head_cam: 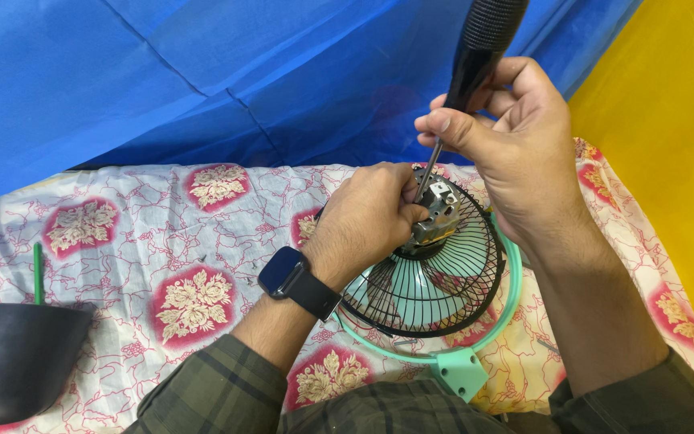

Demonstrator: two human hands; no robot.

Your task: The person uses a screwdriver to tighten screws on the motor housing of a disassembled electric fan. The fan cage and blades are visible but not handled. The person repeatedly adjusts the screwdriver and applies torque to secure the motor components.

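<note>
A black-handled screwdriver (pixel 475 60) is gripped in the right hand (pixel 516 145), thumb and fingers closed round the lower handle, and its thin shaft is angled down onto the top of the metal fan motor (pixel 437 210). The left hand (pixel 367 217) is closed over the motor's near side, steadying it; a dark smartwatch (pixel 295 280) is worn on that wrist. The step in hand is judged to be the turning of a screw on the motor housing (whether in or out cannot be told). For the next move, the tip would need to be kept seated and the motor held firm.

The motor is mounted behind a black wire fan guard (pixel 435 281), ringed by a mint-green frame (pixel 459 366) resting on the floral tablecloth (pixel 186 241). Well to the left, a black pot-shaped container (pixel 14 358) is seen with a green stick (pixel 38 273) beside it. Blue sheeting (pixel 202 72) and a yellow surface (pixel 668 120) lie behind. No packages, labels or signs are seen.
</note>
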